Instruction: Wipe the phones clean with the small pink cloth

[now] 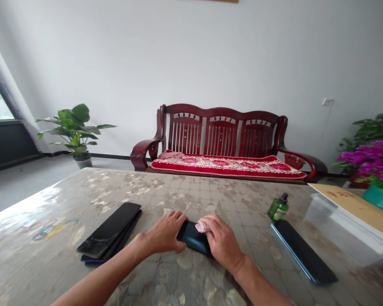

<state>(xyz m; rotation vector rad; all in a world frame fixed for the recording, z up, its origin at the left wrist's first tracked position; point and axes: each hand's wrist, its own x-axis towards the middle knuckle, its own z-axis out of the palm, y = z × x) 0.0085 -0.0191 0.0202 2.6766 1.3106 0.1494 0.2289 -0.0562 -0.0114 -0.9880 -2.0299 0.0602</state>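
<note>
A dark smartphone (194,237) lies on the table in front of me. My left hand (169,231) grips its left end, thumb at the near edge and fingers at the far edge. A crumpled pale pink cloth (203,226) is pinched in my right hand (221,241), which rests over the phone's right part and hides that end. To the left, a black phone (110,229) is stacked on a dark blue one (98,258). Another dark phone (303,250) with a blue edge lies at the right, just below a small green bottle (278,208) with a black cap.
A clear plastic box (335,229) with a tan board (354,204) on top stands at the right. Colored rubber bands (52,228) lie on the left of the patterned tabletop (166,187). Beyond are a wooden bench (221,131), a potted plant (78,129) and purple flowers (372,157).
</note>
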